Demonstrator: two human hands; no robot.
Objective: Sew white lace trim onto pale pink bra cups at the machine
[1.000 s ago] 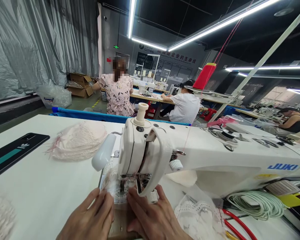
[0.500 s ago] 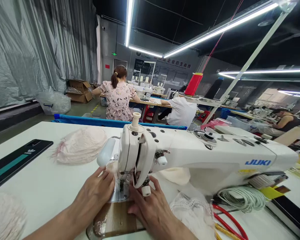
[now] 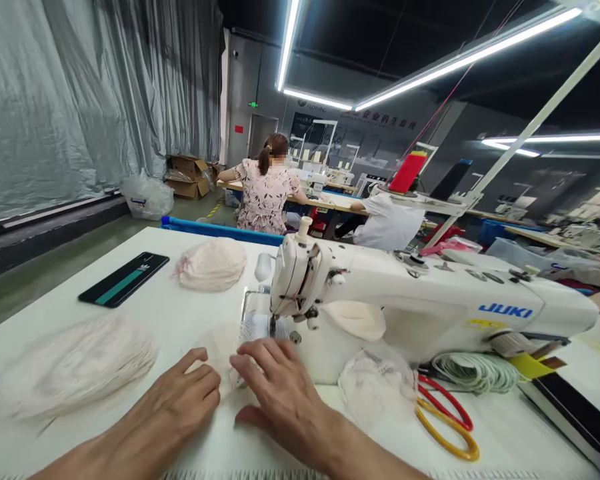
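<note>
A thin pale fabric piece (image 3: 223, 343) lies on the table just left of the sewing machine's needle area. My left hand (image 3: 187, 393) rests on its near left side, fingers bent and somewhat apart. On its right side, in front of the needle, is my right hand (image 3: 275, 387), fingers spread and palm down, pressing on the cloth. The white sewing machine (image 3: 410, 287) stands right behind my right hand. Part of the fabric is hidden under the fingers.
Fabric stacks lie at the left (image 3: 90, 363) and farther back (image 3: 213, 265), near a phone (image 3: 125, 279). Lace fabric (image 3: 377, 387), scissors (image 3: 447, 437) and a coil of pale cord (image 3: 477, 371) are at the right. Two people sit beyond the table.
Both hands have drawn back from the needle, and the pale fabric now shows between them on the table. The view has turned left, bringing the near fabric stack further in.
</note>
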